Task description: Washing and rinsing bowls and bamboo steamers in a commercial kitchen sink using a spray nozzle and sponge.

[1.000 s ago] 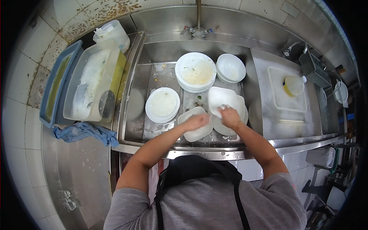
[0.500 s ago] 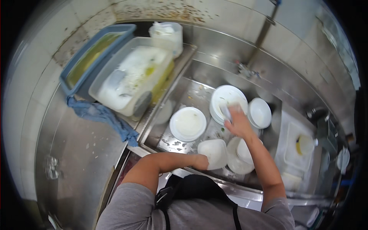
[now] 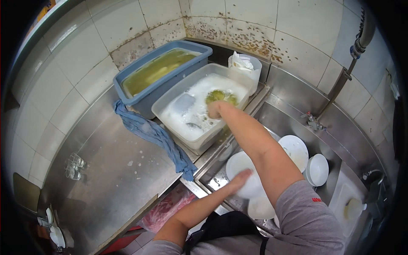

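Note:
My right hand [image 3: 216, 109] dips into a translucent tub [image 3: 191, 142] of foamy water. Its fingers are hidden under the suds, beside a patch of yellow-green liquid, so what it may hold does not show. My left hand [image 3: 240, 180] grips a white dish [image 3: 244, 163] at its near left side, over the sink. Past my right forearm, a stack of white plates [image 3: 294, 148] and a white bowl [image 3: 318, 170] stand in the metal sink [image 3: 272, 114]. Close to my body lies another white dish [image 3: 260, 208], partly covered.
A blue-grey basin [image 3: 163, 91] of yellowish water stands behind the tub. A blue cloth [image 3: 155, 138] hangs down beside them. Small glasses [image 3: 74, 165] are on the left metal counter [image 3: 114, 182]. A white container [image 3: 250, 70] stands at the back; a tap [image 3: 313, 122] is on the right.
My right hand has moved left from the plate stack into the foamy tub. My left hand stays at the sink with a white dish. The view has swung to the left.

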A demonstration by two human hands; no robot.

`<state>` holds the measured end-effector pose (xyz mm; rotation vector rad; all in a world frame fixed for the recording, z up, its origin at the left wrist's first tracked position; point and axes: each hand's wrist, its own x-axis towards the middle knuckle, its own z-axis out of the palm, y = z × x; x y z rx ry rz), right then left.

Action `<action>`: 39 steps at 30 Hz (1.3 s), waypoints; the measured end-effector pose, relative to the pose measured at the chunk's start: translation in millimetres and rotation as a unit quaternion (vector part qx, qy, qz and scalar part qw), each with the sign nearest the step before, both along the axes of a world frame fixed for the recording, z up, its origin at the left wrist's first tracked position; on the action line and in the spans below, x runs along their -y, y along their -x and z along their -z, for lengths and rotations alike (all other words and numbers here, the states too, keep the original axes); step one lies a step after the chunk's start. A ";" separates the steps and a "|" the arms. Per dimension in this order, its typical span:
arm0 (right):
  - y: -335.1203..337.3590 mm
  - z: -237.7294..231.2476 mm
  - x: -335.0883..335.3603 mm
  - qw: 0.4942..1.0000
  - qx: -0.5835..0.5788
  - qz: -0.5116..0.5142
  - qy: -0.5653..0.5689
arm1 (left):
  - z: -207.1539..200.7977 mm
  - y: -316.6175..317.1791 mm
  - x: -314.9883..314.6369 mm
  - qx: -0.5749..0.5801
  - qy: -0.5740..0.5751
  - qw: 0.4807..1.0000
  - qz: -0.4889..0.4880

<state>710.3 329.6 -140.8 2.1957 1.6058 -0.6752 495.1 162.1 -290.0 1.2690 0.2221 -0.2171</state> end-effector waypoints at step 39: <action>170.2 99.0 450.4 0.266 -0.467 0.615 -0.577 | -47.9 -57.9 90.0 -0.101 0.243 0.949 -0.174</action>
